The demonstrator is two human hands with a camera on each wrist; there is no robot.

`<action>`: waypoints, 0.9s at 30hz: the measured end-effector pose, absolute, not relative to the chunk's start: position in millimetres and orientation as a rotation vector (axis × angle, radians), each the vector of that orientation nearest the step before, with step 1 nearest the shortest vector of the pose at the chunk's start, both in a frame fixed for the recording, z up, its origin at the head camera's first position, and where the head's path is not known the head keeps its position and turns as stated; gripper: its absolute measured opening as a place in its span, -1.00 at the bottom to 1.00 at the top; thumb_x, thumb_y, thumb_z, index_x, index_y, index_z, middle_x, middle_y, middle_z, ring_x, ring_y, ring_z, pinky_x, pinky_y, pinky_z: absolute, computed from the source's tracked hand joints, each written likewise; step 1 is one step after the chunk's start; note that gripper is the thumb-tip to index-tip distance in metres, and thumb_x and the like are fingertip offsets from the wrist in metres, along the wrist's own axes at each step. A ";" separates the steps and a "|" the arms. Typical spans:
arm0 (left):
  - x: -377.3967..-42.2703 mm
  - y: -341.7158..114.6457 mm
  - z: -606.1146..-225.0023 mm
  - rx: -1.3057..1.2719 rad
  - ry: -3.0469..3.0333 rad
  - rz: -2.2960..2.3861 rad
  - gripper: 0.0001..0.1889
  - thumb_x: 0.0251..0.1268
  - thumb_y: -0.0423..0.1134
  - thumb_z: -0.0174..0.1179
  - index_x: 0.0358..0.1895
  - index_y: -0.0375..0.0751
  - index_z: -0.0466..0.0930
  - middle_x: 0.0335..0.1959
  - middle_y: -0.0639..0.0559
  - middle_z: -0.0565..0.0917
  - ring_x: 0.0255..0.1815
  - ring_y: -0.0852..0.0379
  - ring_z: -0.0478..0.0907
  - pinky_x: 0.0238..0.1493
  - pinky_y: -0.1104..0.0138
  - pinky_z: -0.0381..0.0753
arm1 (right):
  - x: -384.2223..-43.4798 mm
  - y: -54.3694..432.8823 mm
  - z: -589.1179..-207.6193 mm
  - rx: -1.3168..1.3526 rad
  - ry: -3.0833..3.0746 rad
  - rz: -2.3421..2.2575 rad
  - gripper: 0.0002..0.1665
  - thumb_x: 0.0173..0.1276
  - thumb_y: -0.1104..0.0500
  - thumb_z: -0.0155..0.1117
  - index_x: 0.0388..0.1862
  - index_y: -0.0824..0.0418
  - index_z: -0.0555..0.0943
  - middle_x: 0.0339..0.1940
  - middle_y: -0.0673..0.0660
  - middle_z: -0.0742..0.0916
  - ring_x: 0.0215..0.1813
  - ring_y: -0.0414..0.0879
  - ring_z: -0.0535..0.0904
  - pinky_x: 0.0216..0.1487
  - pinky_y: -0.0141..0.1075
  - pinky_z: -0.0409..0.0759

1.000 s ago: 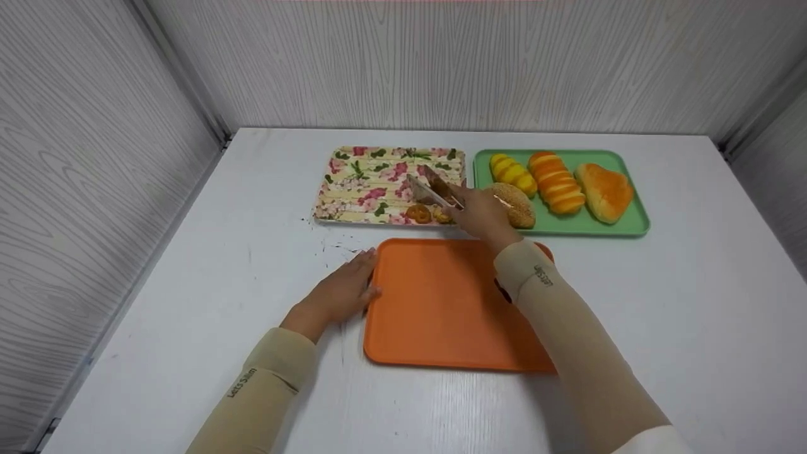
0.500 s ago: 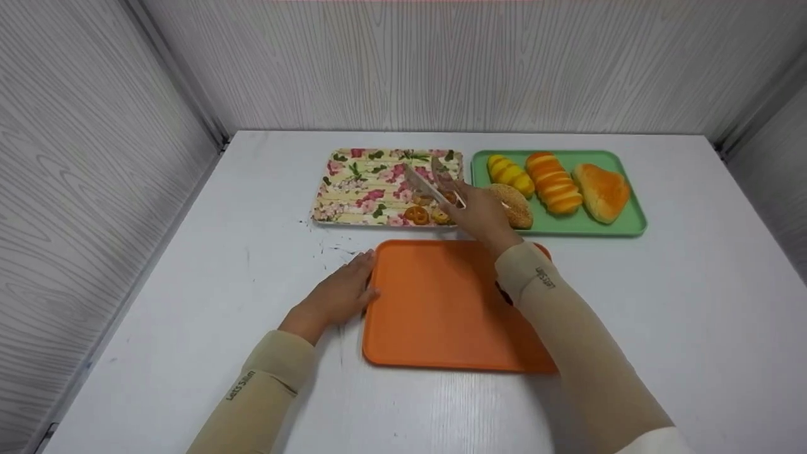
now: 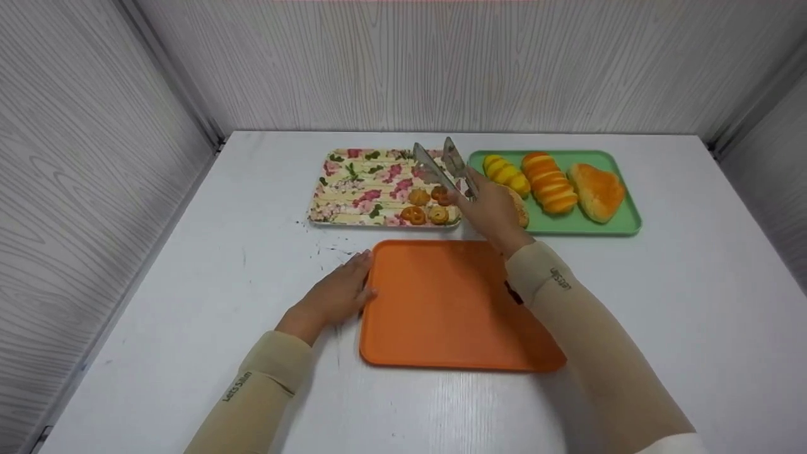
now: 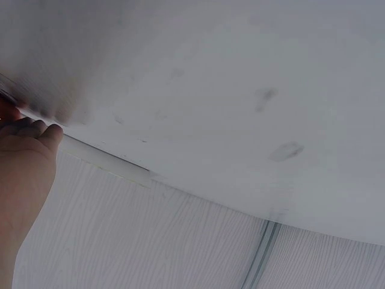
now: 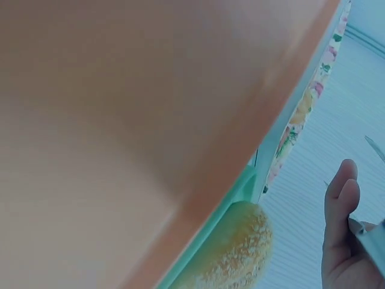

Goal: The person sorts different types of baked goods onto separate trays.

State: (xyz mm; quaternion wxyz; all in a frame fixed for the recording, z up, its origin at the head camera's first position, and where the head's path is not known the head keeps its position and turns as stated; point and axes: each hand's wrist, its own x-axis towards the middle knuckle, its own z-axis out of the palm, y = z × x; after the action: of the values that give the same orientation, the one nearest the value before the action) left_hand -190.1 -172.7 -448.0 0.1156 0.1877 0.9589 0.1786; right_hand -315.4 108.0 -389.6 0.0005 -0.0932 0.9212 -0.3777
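Note:
My right hand (image 3: 493,205) holds a pair of metal tongs (image 3: 435,169), arms spread with nothing between the tips, raised over the right part of a floral tray (image 3: 343,202). Several small pastries sit in that tray's near right corner, among them a pretzel (image 3: 413,215) and a round cookie (image 3: 439,215). In the right wrist view only part of the hand (image 5: 343,229) shows round the tongs. My left hand (image 3: 337,293) rests against the left edge of an orange tray (image 3: 435,302), thumb at its rim. That tray's right side is partly hidden by my right sleeve.
At the right, a green tray (image 3: 605,231) bears a yellow roll (image 3: 506,175), a striped orange loaf (image 3: 550,183), a golden bread (image 3: 597,192) and a sesame bun (image 5: 234,247), the last partly behind my right hand. Pale wood-grain panels (image 3: 378,69) enclose the white table (image 3: 252,214).
The tongs have lifted up and away from the small pastries, which now show more fully, and their arms have spread wider. My left hand stays at the orange tray.

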 end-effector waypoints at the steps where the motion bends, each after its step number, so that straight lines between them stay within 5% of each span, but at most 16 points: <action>1: -190.0 -172.7 -448.0 0.547 2.809 0.519 -0.26 0.51 0.02 -0.12 0.52 -0.30 -0.19 0.52 -0.16 -0.05 0.51 -0.03 -0.14 0.45 0.12 -0.06 | -315.2 110.2 -388.6 -0.281 2.910 -1.170 -0.04 0.27 -0.35 0.14 0.51 0.08 0.18 0.20 0.19 0.57 -0.09 0.02 0.50 -0.14 -0.12 0.50; 6: -189.1 -173.1 -448.0 0.533 2.807 0.503 -0.27 0.52 0.03 -0.13 0.52 -0.29 -0.19 0.52 -0.15 -0.06 0.51 -0.01 -0.15 0.45 0.13 -0.08 | -314.5 123.2 -385.1 -0.246 2.937 -1.208 -0.08 0.30 -0.30 0.16 0.51 0.08 0.19 0.07 0.18 0.63 0.01 0.05 0.53 0.08 -0.01 0.48; 10: -189.0 -173.3 -448.0 0.536 2.808 0.504 -0.27 0.52 0.03 -0.13 0.52 -0.29 -0.19 0.52 -0.15 -0.06 0.51 -0.02 -0.16 0.45 0.13 -0.08 | -313.2 136.5 -381.4 -0.216 2.927 -1.287 -0.09 0.31 -0.27 0.17 0.52 0.07 0.18 -0.08 0.13 0.64 -0.10 0.01 0.52 -0.03 -0.05 0.52; 21: -190.8 -173.3 -450.8 0.546 2.806 0.505 -0.26 0.51 0.05 -0.14 0.52 -0.28 -0.20 0.52 -0.15 -0.07 0.51 -0.01 -0.16 0.45 0.13 -0.08 | -308.6 180.5 -380.1 -0.233 3.000 -1.225 -0.06 0.32 -0.33 0.08 0.52 0.11 0.14 0.04 0.26 0.61 -0.01 0.14 0.54 -0.02 0.05 0.52; 27: -190.2 -172.8 -448.9 0.547 2.805 0.508 -0.26 0.51 0.05 -0.15 0.52 -0.27 -0.21 0.52 -0.15 -0.08 0.51 -0.02 -0.16 0.45 0.12 -0.08 | -308.0 201.9 -377.5 -0.236 3.074 -1.153 -0.02 0.31 -0.36 0.06 0.50 0.21 0.17 -0.04 0.32 0.64 -0.16 0.18 0.58 -0.15 0.07 0.54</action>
State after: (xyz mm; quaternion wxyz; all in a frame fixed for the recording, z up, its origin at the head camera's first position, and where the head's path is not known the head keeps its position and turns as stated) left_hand -190.2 -172.8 -448.9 0.1189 0.1872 0.9595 0.1738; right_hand -308.0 201.9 -377.5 -0.0751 -0.0714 0.9313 -0.3493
